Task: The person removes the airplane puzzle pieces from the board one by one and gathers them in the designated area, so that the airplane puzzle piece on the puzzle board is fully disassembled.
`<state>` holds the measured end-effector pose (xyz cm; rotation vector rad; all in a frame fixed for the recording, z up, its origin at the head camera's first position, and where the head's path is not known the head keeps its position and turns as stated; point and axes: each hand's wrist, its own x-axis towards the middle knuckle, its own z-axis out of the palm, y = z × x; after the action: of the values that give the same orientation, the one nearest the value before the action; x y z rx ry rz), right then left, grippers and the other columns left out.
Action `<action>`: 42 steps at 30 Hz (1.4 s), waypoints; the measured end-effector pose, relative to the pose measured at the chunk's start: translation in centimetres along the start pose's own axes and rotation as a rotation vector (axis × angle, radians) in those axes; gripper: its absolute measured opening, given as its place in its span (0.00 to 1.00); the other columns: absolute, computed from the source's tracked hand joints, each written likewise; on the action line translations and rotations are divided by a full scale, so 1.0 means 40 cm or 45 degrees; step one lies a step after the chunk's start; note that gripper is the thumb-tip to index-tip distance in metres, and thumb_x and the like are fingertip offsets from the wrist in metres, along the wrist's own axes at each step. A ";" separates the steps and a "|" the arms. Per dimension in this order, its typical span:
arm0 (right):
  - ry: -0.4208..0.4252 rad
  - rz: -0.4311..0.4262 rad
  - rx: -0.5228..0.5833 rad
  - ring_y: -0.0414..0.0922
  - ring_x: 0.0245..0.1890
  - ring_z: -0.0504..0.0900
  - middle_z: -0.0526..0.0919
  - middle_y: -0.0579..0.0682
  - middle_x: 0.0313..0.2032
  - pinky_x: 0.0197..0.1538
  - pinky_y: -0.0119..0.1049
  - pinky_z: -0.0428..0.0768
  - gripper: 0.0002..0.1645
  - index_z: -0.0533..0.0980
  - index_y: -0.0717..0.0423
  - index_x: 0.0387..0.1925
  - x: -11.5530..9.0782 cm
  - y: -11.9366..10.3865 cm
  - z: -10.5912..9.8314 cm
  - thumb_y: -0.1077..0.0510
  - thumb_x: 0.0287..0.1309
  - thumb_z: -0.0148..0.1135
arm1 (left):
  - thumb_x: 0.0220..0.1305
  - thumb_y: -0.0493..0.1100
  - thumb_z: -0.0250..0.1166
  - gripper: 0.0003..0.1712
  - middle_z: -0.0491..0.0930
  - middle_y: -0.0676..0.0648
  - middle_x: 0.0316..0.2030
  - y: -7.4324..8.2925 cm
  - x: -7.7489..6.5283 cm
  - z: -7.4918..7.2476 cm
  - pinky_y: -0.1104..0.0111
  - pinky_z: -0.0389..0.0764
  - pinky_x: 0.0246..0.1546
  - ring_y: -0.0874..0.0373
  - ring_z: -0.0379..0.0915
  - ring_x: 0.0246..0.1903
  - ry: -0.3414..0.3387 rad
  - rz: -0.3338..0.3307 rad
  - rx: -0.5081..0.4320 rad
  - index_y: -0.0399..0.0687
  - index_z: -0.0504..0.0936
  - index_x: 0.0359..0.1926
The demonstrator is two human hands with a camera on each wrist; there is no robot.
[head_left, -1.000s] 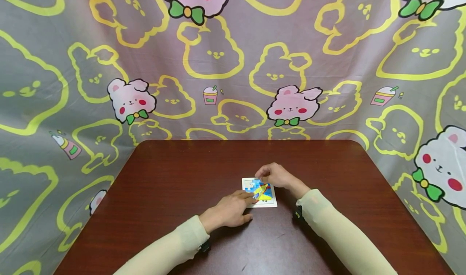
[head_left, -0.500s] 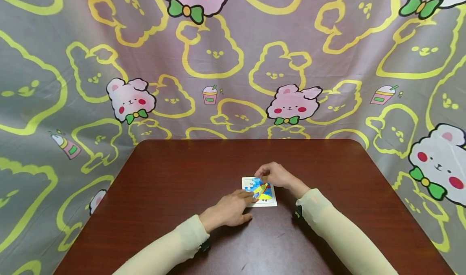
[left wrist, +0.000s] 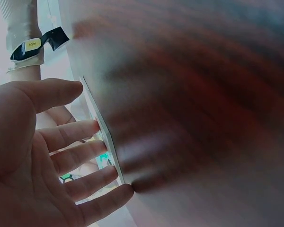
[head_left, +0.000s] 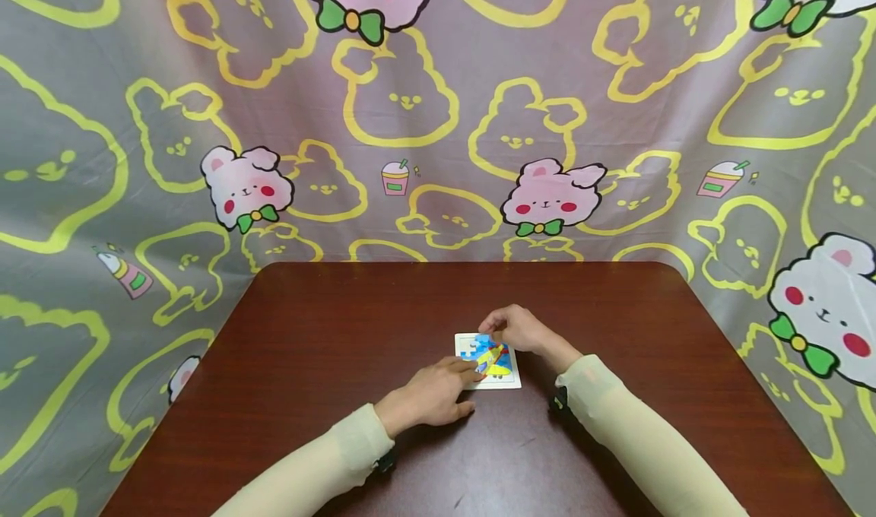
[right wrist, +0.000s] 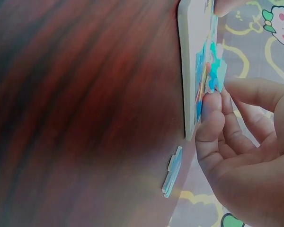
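A small jigsaw puzzle [head_left: 509, 385] in a white square tray lies on the table, with a yellow and red picture on blue. Pale tray floor shows at its upper left. My left hand [head_left: 431, 392] reaches in from the left, its straight fingertips resting on the tray's near left side. Over the tray's far right part is my right hand [head_left: 522, 330]. In the right wrist view, its thumb and forefinger pinch a light-blue puzzle piece [right wrist: 217, 68] above the picture. The fingers partly cover the picture in the head view.
Another loose puzzle piece [right wrist: 173, 171] lies on the table just outside the tray, seen in the right wrist view. The brown tabletop [head_left: 356, 312] runs back to a patterned curtain [head_left: 438, 122] behind and at both sides.
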<state>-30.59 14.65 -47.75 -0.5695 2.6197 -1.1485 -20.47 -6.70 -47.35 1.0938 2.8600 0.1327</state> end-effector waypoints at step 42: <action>0.027 0.028 0.013 0.42 0.33 0.80 0.89 0.49 0.36 0.34 0.34 0.78 0.08 0.87 0.51 0.36 -0.007 0.040 -0.037 0.64 0.60 0.64 | 0.66 0.56 0.64 0.29 0.72 0.50 0.69 0.007 0.002 -0.004 0.57 0.79 0.59 0.53 0.67 0.69 -0.017 -0.015 -0.001 0.58 0.76 0.66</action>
<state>-31.26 16.74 -47.94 -0.5280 2.6302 -1.1667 -20.37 -6.44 -47.18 1.0729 2.8543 0.1260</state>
